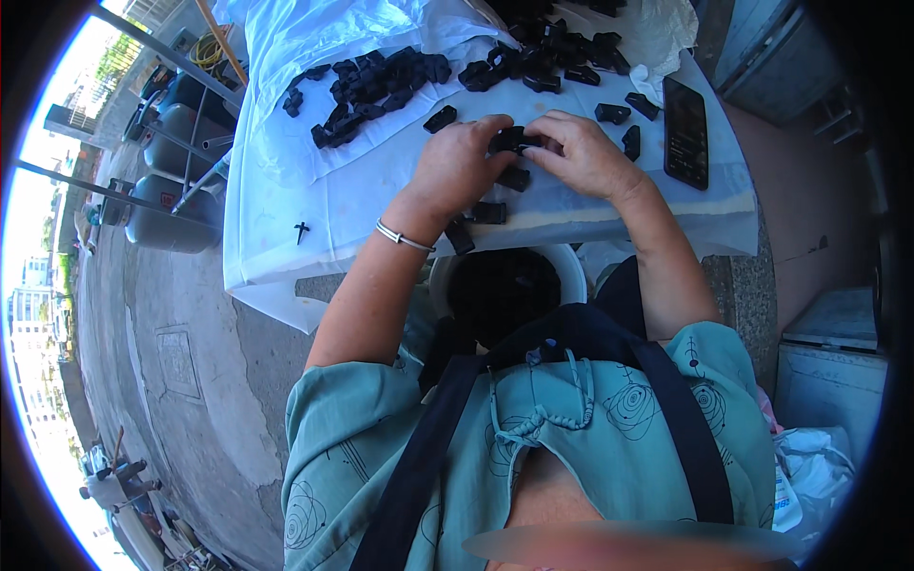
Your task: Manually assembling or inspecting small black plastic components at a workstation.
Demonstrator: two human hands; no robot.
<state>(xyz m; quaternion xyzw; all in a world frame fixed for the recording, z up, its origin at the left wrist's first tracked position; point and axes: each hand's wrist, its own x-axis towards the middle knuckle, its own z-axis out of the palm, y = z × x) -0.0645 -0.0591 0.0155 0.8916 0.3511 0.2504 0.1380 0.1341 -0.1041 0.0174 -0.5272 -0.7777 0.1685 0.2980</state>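
Note:
Between my two hands, above the white-covered table, is a small black plastic part. My left hand grips its left end with thumb and fingers, and my right hand pinches its right end. Similar black parts lie just below my hands near the table's front edge. A single black piece rests beyond my left hand, and a few more sit right of my right hand. Farther back are two heaps, one of black parts on the left and another on the right.
A phone lies at the table's right. Below the front edge stands a white bucket holding black pieces. A small black cross-shaped piece is on the cover at left. Grey tanks stand left of the table, a metal cabinet at right.

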